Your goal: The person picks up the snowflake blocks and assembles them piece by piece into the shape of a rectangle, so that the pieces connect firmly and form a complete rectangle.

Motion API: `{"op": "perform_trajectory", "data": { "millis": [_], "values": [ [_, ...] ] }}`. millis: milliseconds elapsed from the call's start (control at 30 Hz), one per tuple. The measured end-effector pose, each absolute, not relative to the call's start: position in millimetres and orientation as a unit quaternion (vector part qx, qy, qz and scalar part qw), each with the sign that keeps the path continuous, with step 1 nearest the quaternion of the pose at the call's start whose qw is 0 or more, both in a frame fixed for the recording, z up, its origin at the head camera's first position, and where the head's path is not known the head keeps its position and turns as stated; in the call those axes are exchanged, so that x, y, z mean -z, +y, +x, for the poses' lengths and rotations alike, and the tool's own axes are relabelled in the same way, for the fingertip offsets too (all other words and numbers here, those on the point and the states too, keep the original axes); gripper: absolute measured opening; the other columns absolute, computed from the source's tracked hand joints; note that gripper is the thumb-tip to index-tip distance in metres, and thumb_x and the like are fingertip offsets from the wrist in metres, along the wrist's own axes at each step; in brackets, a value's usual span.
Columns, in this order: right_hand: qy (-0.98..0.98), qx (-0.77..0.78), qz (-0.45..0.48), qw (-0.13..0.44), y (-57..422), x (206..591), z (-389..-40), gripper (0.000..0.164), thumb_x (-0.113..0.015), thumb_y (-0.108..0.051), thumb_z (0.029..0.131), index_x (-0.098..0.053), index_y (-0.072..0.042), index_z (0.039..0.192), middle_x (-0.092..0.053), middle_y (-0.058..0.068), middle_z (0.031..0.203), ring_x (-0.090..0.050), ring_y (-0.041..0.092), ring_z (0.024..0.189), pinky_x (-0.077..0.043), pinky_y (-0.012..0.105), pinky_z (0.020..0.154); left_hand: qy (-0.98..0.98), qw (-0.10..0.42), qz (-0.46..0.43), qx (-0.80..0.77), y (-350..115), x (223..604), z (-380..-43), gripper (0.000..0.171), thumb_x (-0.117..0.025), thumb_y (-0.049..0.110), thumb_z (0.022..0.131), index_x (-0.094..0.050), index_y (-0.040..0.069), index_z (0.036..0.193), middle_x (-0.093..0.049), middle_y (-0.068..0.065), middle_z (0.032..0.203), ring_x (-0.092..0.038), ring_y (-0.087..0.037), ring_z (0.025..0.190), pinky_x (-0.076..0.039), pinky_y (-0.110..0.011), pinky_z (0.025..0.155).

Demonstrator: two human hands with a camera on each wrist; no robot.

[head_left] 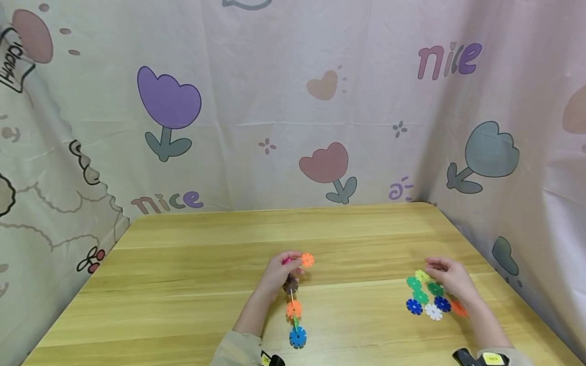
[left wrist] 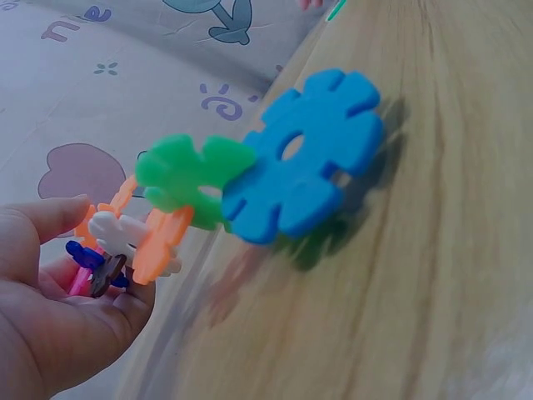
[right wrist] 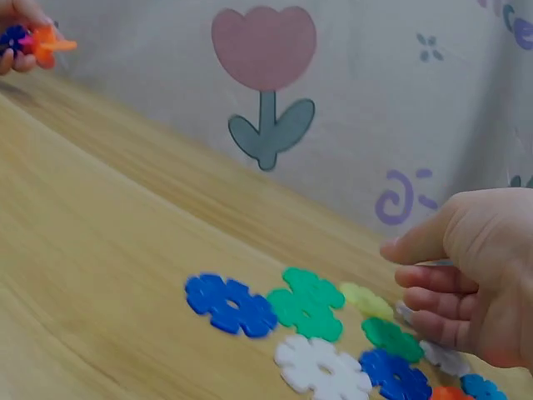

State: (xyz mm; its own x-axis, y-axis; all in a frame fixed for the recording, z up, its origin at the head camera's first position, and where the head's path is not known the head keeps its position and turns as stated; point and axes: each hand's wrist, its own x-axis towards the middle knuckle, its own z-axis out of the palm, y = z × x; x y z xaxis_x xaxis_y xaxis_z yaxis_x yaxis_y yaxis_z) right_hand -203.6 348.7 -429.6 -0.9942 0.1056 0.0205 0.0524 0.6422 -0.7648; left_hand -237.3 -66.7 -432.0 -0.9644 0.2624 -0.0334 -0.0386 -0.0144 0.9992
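My left hand (head_left: pixel 274 277) grips a chain of slotted, flower-shaped plastic discs near its far end. An orange disc (head_left: pixel 308 260) sticks out past the fingertips, with a pink one (head_left: pixel 287 261) partly hidden by them. From the hand the chain runs down through a brown disc (head_left: pixel 290 285), a white one, a second orange disc (head_left: pixel 294 309) and a green disc (left wrist: pixel 179 171) to a blue disc (left wrist: pixel 312 154) at the near end. My right hand (head_left: pixel 450 278) hovers beside a group of loose discs, fingers loosely bent, with nothing visible in them.
Loose discs lie at the right of the wooden table (head_left: pixel 192 284): a yellow one (head_left: pixel 422 276), several green, a white one (head_left: pixel 433 312), blue ones (head_left: pixel 414 306) and an orange one (head_left: pixel 459 308) by the right wrist. A printed curtain (head_left: pixel 256 168) hangs behind the table.
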Motion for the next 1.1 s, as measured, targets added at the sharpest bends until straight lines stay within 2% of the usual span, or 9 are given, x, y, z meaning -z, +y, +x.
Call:
{"op": "perform_trajectory", "data": {
  "millis": [100, 267, 467, 767, 967, 1100],
  "values": [
    [-0.92, -0.389, -0.037, 0.029, 353, 431, -204, 0.046, -0.063, -0.018, 0.088, -0.051, 0.014, 0.119, -0.061, 0.018, 0.1, -0.055, 0.015, 0.081, -0.047, 0.023, 0.062, 0.693, 0.107, 0.085, -0.708, -67, 432, -237, 0.036, -0.057, 0.017, 0.092, -0.053, -0.007, 0.119, -0.064, -0.017, 0.091, -0.064, -0.022, 0.077, -0.052, -0.027, 0.064],
    [-0.943, -0.332, -0.016, 0.016, 356, 431, -206, 0.039, -0.067, -0.01, 0.082, -0.057, 0.014, 0.111, -0.062, 0.014, 0.094, -0.055, 0.021, 0.083, -0.046, 0.027, 0.067, 0.689, 0.107, 0.089, -0.711, -66, 432, -235, 0.036, -0.056, 0.016, 0.093, -0.052, -0.008, 0.12, -0.065, -0.018, 0.087, -0.064, -0.021, 0.075, -0.05, -0.024, 0.06],
    [-0.947, -0.322, -0.005, 0.0, 357, 431, -209, 0.038, -0.068, -0.01, 0.082, -0.058, 0.014, 0.11, -0.061, 0.012, 0.093, -0.053, 0.022, 0.083, -0.045, 0.033, 0.069, 0.686, 0.107, 0.09, -0.714, -66, 431, -235, 0.037, -0.055, 0.016, 0.093, -0.051, -0.008, 0.121, -0.065, -0.018, 0.086, -0.064, -0.022, 0.073, -0.049, -0.023, 0.057],
    [-0.946, -0.324, 0.016, -0.005, 358, 434, -208, 0.034, -0.07, -0.012, 0.081, -0.061, 0.01, 0.105, -0.06, 0.009, 0.091, -0.051, 0.019, 0.08, -0.045, 0.03, 0.066, 0.695, 0.109, 0.082, -0.706, -66, 435, -238, 0.036, -0.057, 0.017, 0.092, -0.054, -0.006, 0.119, -0.065, -0.013, 0.088, -0.064, -0.021, 0.076, -0.051, -0.027, 0.063],
    [-0.944, -0.328, 0.011, -0.023, 355, 432, -212, 0.039, -0.07, -0.011, 0.08, -0.057, 0.013, 0.108, -0.057, 0.011, 0.093, -0.05, 0.022, 0.082, -0.044, 0.033, 0.068, 0.696, 0.107, 0.09, -0.705, -67, 417, -227, 0.033, -0.054, 0.01, 0.093, -0.052, -0.011, 0.119, -0.065, -0.015, 0.085, -0.064, -0.03, 0.079, -0.051, -0.027, 0.063],
    [-0.943, -0.331, 0.003, -0.029, 353, 430, -213, 0.037, -0.069, -0.009, 0.079, -0.052, 0.012, 0.105, -0.054, 0.012, 0.091, -0.049, 0.024, 0.082, -0.043, 0.034, 0.068, 0.692, 0.11, 0.09, -0.708, -67, 429, -235, 0.034, -0.054, 0.011, 0.094, -0.051, -0.01, 0.12, -0.065, -0.018, 0.089, -0.064, -0.029, 0.08, -0.051, -0.025, 0.06]
  ]
}}
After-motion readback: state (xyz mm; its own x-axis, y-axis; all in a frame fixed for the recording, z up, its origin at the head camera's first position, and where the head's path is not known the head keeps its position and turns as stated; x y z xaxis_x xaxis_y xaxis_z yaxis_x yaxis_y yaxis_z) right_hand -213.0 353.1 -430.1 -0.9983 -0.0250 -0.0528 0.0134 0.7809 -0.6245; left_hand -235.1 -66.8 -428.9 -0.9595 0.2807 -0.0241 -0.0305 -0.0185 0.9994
